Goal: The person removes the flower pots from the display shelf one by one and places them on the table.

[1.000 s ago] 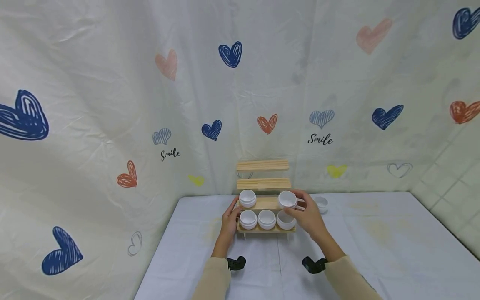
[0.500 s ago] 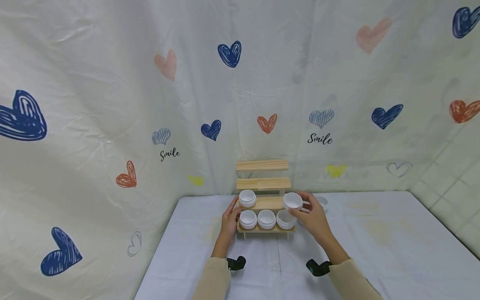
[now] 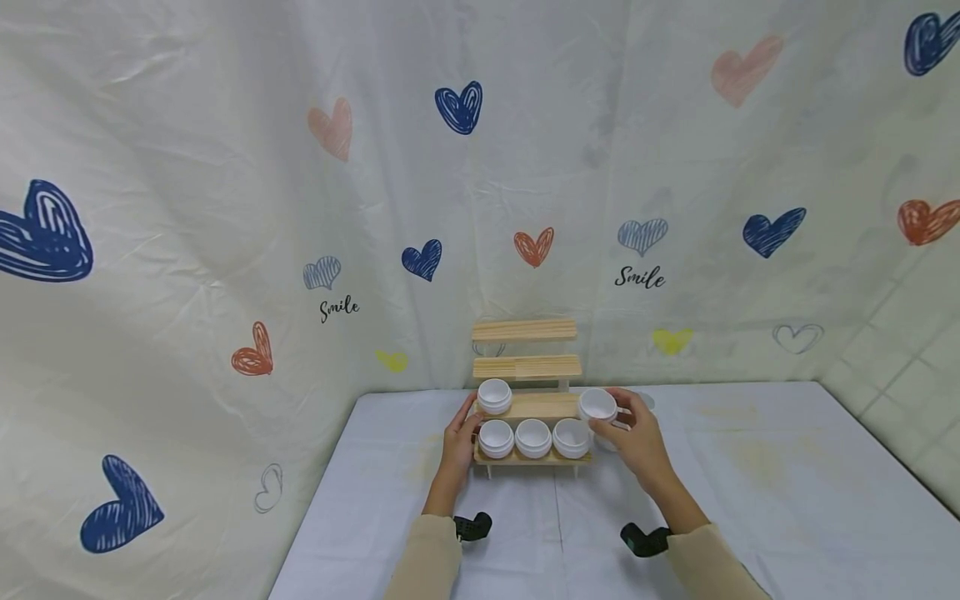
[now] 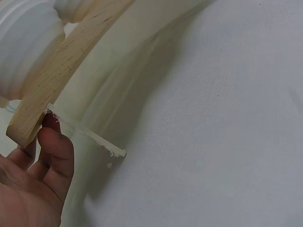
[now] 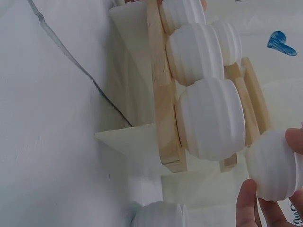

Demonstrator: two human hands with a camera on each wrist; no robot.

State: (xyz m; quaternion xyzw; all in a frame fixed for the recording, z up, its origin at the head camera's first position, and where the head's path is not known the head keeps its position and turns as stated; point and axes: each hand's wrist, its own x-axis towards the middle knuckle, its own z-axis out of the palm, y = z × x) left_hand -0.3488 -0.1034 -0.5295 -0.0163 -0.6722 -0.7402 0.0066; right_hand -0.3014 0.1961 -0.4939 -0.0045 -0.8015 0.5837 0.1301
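A tiered wooden shelf [image 3: 534,406] stands at the back of the table. Three white jars [image 3: 533,438] sit in a row on its lowest step, and one jar [image 3: 495,396] stands at the left of the second step. My right hand [image 3: 611,417] grips another white jar [image 3: 597,404] just off the shelf's right end; in the right wrist view that jar [image 5: 274,163] is pinched between my fingertips [image 5: 247,203]. My left hand [image 3: 467,429] holds the shelf's left end, with its fingers [image 4: 54,151] curled under the wooden rail [image 4: 47,90].
One more white jar [image 5: 158,215] stands on the white tablecloth [image 3: 750,475] beside the shelf's right leg. A heart-printed cloth [image 3: 225,208] hangs behind and to the left. The shelf's two upper steps [image 3: 525,331] are bare.
My right hand has carried its jar from the right end of the second step out to the right, past the shelf's edge. The left hand has stayed on the shelf's left end.
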